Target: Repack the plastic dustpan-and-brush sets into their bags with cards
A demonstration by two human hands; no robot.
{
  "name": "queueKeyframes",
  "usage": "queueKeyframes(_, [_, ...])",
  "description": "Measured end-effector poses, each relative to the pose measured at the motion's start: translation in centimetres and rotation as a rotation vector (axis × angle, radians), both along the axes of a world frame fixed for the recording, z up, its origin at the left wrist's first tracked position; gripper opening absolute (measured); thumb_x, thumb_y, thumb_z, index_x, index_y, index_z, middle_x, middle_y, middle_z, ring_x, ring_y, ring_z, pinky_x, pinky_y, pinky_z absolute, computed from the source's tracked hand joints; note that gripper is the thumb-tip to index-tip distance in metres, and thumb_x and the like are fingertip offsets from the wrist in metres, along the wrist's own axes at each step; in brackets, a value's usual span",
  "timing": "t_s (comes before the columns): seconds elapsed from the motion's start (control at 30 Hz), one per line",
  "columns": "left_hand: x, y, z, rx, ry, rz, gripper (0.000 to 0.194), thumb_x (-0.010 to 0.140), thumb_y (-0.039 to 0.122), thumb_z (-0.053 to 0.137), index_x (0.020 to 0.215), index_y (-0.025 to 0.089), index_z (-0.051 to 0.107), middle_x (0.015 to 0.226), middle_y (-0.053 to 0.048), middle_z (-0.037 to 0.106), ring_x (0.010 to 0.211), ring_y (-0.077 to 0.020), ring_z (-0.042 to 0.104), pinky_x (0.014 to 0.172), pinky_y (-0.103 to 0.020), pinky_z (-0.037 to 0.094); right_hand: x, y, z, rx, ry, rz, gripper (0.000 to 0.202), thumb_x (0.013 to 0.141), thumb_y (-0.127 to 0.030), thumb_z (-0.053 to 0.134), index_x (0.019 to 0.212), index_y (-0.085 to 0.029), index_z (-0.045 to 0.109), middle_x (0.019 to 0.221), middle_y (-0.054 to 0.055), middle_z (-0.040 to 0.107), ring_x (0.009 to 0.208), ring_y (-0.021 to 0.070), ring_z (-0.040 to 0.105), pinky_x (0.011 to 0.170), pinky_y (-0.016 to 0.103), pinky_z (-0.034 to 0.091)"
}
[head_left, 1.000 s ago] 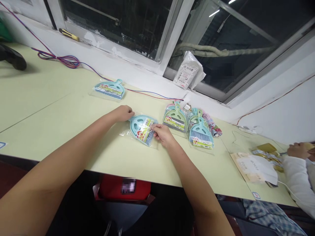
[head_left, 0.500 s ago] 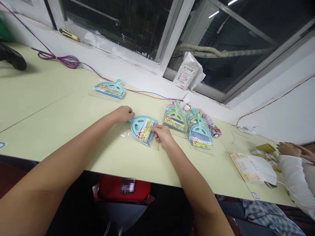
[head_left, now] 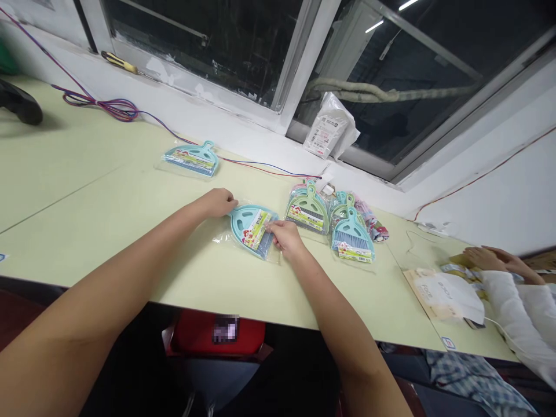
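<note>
In front of me on the pale table (head_left: 191, 266) lies a light-blue dustpan and brush set (head_left: 245, 222) in a clear plastic bag, with a yellow-green label card. My left hand (head_left: 220, 202) is closed around its handle end. At the opposite side, my right hand (head_left: 284, 234) pinches the bag near the label and bristles. Another bagged blue set (head_left: 193, 159) lies behind, to the left. Right of my hands sit a stack topped by a green set (head_left: 308, 208) and a second stack with a blue set (head_left: 351, 236) on top.
A white packet (head_left: 328, 128) leans on the window sill, and a screwdriver (head_left: 119, 62) lies on the ledge at left. Coiled cable (head_left: 110, 108) runs along the wall. To the right, a co-worker's hands (head_left: 495, 260) rest near a white-and-beige paper pack (head_left: 447, 294).
My hands keep almost the same hold on the bagged set. The co-worker's hands at the right have moved left and down onto the yellowish item. The view has shifted slightly.
</note>
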State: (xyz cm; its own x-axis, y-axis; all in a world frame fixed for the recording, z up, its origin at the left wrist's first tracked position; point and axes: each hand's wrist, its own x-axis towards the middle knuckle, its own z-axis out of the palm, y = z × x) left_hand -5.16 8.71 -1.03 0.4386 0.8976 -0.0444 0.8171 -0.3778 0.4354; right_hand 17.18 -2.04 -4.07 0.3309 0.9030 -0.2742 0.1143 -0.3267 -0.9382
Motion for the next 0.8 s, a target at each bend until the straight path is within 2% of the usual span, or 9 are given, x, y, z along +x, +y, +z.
queueKeyframes(0.1, [0.1, -0.4, 0.3, 0.0, 0.007, 0.003, 0.058, 0.089, 0.068, 0.044, 0.1, 0.018, 0.072, 0.11, -0.013, 0.077, 0.094, -0.0279, 0.07, 0.072, -0.032, 0.046, 0.1, 0.0, -0.1, 0.007, 0.012, 0.002, 0.015, 0.081, -0.028, 0.075, 0.082, -0.014, 0.071, 0.077, 0.002, 0.073, 0.035, 0.0021, 0.039, 0.032, 0.019, 0.025])
queueKeyframes(0.2, [0.6, -1.2, 0.6, 0.014, 0.053, 0.011, 0.07, 0.079, 0.079, 0.051, 0.111, 0.019, 0.07, 0.115, -0.013, 0.076, 0.098, -0.0295, 0.069, 0.073, -0.032, 0.045, 0.1, 0.0, -0.1, 0.01, 0.019, 0.009, 0.015, 0.081, -0.028, 0.076, 0.082, -0.014, 0.071, 0.074, 0.002, 0.072, 0.036, 0.0023, 0.039, 0.032, 0.019, 0.024])
queueKeyframes(0.43, [1.8, -2.6, 0.7, 0.016, 0.151, 0.038, 0.091, 0.064, 0.083, 0.064, 0.126, 0.016, 0.063, 0.125, -0.018, 0.071, 0.107, -0.034, 0.067, 0.076, -0.035, 0.047, -0.1, -0.1, 0.2, 0.0, 0.008, 0.018, 0.014, 0.083, -0.026, 0.075, 0.083, -0.013, 0.071, 0.076, 0.003, 0.071, 0.036, 0.002, 0.04, 0.031, 0.019, 0.024])
queueKeyframes(0.63, [1.8, -2.7, 0.7, -0.003, 0.134, 0.054, 0.098, 0.063, 0.083, 0.067, 0.133, 0.015, 0.058, 0.131, -0.02, 0.067, 0.115, -0.0358, 0.065, 0.079, -0.034, 0.047, 0.7, -0.2, 0.6, -0.009, 0.073, 0.061, 0.009, 0.088, -0.021, 0.069, 0.084, -0.012, 0.068, 0.09, 0.009, 0.076, 0.042, 0.0049, 0.056, 0.031, 0.018, 0.026])
queueKeyframes(0.8, [1.7, -2.8, 0.8, -0.013, 0.114, 0.046, 0.102, 0.063, 0.084, 0.066, 0.136, 0.014, 0.055, 0.131, -0.022, 0.067, 0.115, -0.0361, 0.065, 0.08, -0.035, 0.048, 2.5, -0.5, 1.6, 0.022, -0.159, 0.065, 0.009, 0.091, -0.021, 0.062, 0.089, -0.015, 0.068, 0.09, 0.008, 0.079, 0.039, 0.0086, 0.059, 0.032, 0.021, 0.03])
